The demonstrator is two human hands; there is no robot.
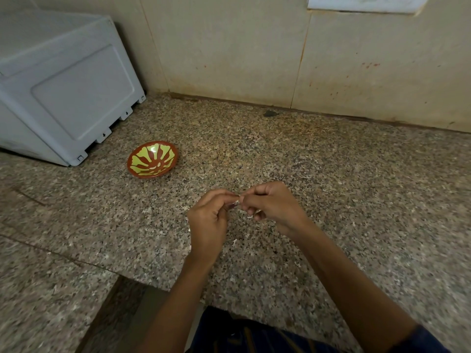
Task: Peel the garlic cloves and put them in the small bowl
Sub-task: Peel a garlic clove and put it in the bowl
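Observation:
My left hand [210,220] and my right hand [272,205] meet above the middle of the granite counter. Between their fingertips they pinch a small pale garlic clove [236,203], mostly hidden by the fingers. A bit of papery skin [252,215] shows under my right fingers. The small bowl [152,163], red-brown with a yellow-green leaf pattern, stands on the counter to the far left of my hands. A few pale peeled cloves lie inside it.
A white appliance [66,93] stands at the back left, just behind the bowl. The tiled wall [280,54] runs along the back. The speckled granite counter [356,200] has a front edge near my body, with a step at lower left.

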